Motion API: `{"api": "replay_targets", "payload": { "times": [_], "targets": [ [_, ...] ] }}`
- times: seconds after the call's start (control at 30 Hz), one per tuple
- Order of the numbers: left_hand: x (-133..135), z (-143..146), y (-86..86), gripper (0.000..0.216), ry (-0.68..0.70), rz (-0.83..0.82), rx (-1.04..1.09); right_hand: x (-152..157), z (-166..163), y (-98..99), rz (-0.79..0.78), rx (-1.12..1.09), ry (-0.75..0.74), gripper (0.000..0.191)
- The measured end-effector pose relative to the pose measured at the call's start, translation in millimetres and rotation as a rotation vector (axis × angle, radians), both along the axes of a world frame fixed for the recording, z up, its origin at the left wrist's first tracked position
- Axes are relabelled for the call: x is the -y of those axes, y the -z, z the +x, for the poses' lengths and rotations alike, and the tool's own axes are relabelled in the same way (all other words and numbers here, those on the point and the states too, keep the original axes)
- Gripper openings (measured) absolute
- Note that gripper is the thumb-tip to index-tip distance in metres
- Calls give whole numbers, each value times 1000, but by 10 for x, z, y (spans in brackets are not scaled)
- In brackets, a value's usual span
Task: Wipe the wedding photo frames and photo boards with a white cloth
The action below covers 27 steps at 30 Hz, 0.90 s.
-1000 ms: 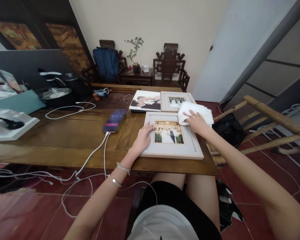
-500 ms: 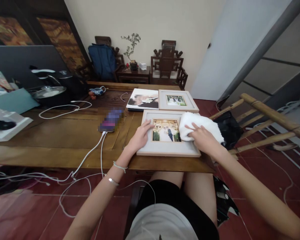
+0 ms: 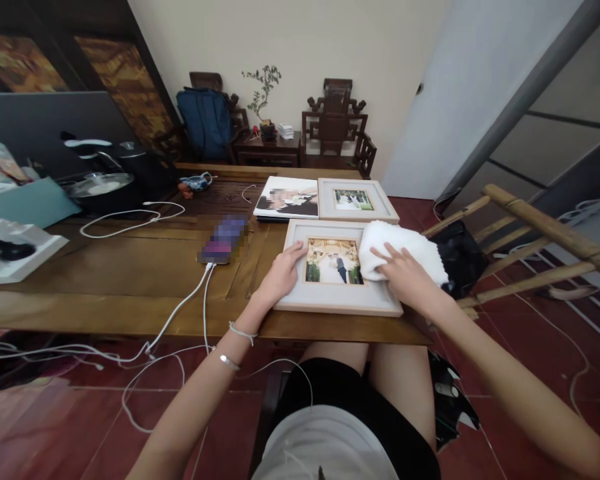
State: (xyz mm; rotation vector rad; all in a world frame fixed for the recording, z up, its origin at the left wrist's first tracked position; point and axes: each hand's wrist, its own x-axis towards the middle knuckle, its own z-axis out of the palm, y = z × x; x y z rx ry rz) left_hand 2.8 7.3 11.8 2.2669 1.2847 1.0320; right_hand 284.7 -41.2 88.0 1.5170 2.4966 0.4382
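The step in hand appears to be wiping the front of the near photo frame (image 3: 330, 305), which lies flat at the near edge of the table (image 3: 130, 273), close to its near right corner. The left hand (image 3: 283, 270) rests palm-down on the frame's left border with fingers extended, grasping nothing and bracing the frame against sliding. The right hand (image 3: 403, 277) lies flat on the white cloth (image 3: 407, 245), fingers extended rather than clenched, pressing it onto the frame's right border. Part of the cloth overhangs the table's right edge. A second frame (image 3: 357, 200) and an unframed print (image 3: 287, 198) lie just beyond, toward the far edge, and a phone (image 3: 223, 239) lies to the left. The picture area and the left and near borders are uncovered. A further stroke calls for even downward pressure, travel leftward across the glass, and steady bracing so the frame stays off the near edge.
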Motion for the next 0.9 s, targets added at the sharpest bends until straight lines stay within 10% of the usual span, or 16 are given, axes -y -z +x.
{"api": "replay_targets", "payload": {
  "times": [0.2,0.67,0.9],
  "targets": [
    [8,12,0,58,-20,16,1,569,76,-78,-102,-39,-51,51],
    [59,57,-129,38,-53,-43,102,325,-1073,-81,-232,-195,-368,40],
    [65,50,-74,36,-23,8,18,444,-802,-82,-201,-184,-263,43]
  ]
}}
